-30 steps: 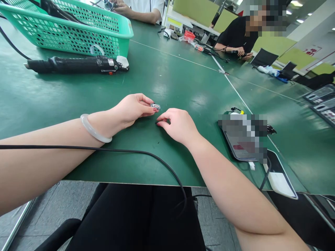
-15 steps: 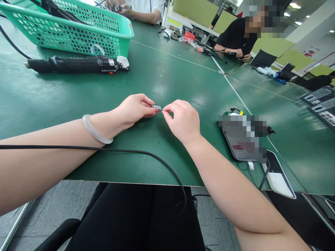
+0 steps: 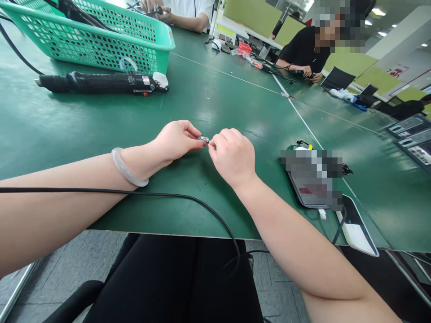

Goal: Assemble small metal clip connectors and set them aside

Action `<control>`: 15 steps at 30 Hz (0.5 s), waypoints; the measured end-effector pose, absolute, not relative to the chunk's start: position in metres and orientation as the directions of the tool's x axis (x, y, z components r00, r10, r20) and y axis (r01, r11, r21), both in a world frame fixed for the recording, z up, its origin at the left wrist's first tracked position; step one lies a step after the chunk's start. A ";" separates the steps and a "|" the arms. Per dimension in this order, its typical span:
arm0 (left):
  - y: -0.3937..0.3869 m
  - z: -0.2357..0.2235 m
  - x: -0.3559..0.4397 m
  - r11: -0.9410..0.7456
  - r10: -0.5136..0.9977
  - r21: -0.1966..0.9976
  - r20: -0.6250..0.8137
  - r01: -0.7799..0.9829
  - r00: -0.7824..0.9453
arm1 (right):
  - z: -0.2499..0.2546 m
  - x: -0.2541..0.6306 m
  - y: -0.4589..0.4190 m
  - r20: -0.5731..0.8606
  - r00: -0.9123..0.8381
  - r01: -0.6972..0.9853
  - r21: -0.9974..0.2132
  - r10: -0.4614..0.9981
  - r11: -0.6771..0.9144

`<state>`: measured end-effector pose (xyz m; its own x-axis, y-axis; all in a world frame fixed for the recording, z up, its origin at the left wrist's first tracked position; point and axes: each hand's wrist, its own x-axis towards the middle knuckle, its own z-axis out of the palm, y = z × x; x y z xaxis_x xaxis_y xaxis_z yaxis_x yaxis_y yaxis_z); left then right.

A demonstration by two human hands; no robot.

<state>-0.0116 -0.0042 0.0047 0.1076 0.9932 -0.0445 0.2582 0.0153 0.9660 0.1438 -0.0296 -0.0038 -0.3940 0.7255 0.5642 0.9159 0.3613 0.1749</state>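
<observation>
Between thumb and fingertips, my left hand (image 3: 178, 140) pinches a small silvery and dark part (image 3: 203, 139) that looks like a tiny circuit board or connector. My right hand (image 3: 234, 157) is closed in a pinch at the right end of that part. Whatever lies in the right fingertips is too small and hidden to name. Both hands are just above the green tabletop (image 3: 215, 107). A pale bangle (image 3: 125, 168) circles the left wrist.
A green plastic basket (image 3: 134, 47) and a black electric screwdriver (image 3: 101, 83) lie at upper left. A dark phone-like device (image 3: 310, 188) and a black-and-white device (image 3: 360, 233) lie right. A black cable (image 3: 188, 196) crosses in front. Co-workers (image 3: 303, 51) sit across the table.
My right fingers have closed in on the end of the small part and curled tighter. The left hand, still pinching it, has shifted slightly to the right.
</observation>
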 end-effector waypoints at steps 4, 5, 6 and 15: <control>-0.004 0.004 -0.011 0.004 0.995 0.956 -0.034 0.294 0.097 | -0.003 0.142 -0.030 0.554 -0.405 0.912 0.194 0.728 0.360; -0.004 0.004 -0.011 0.005 0.995 0.955 -0.035 0.297 0.096 | -0.003 0.142 -0.030 0.551 -0.408 0.911 0.195 0.728 0.362; -0.004 0.004 -0.011 0.006 0.995 0.955 -0.036 0.298 0.095 | -0.003 0.142 -0.030 0.549 -0.411 0.910 0.195 0.727 0.367; -0.003 0.002 -0.012 0.051 0.990 0.985 -0.071 0.162 0.118 | -0.006 0.146 -0.028 0.537 -0.376 0.909 0.055 0.755 0.414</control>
<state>-0.0124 -0.0031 0.0016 0.1180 0.9905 -0.0708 0.1619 0.0512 0.9855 0.1462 -0.0280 -0.0058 -0.3764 0.7551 0.5368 0.9087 0.4139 0.0549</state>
